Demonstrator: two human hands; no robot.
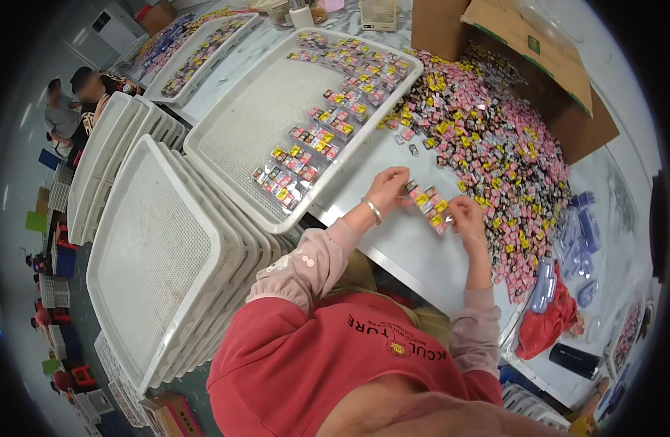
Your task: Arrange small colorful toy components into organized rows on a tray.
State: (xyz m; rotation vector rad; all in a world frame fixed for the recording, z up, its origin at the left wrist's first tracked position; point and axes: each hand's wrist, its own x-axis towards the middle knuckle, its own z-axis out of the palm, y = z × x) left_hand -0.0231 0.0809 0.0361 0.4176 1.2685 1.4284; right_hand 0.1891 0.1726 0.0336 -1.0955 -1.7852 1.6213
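Over the near edge of the work table, a clear plastic blister tray point(428, 207) with small pink, yellow and black pieces in it spans my two hands. My left hand point(388, 188), with a bangle at its wrist, pinches the tray's left end. At the other end, the closed fingers of my right hand point(466, 217) grip its edge. A large heap of the same small pieces point(495, 146) spreads beyond my right hand. To the left, a white mesh tray point(244, 109) holds rows of filled blister trays point(313, 140) along its right side.
Stacked white mesh trays point(160, 247) stand at my left. A cardboard box point(528, 51) lies open behind the heap. At the right are bluish clear plastic trays point(577, 237), a red bag point(545, 320) and a black cylinder point(574, 360). Other people point(87, 95) are at the far left.
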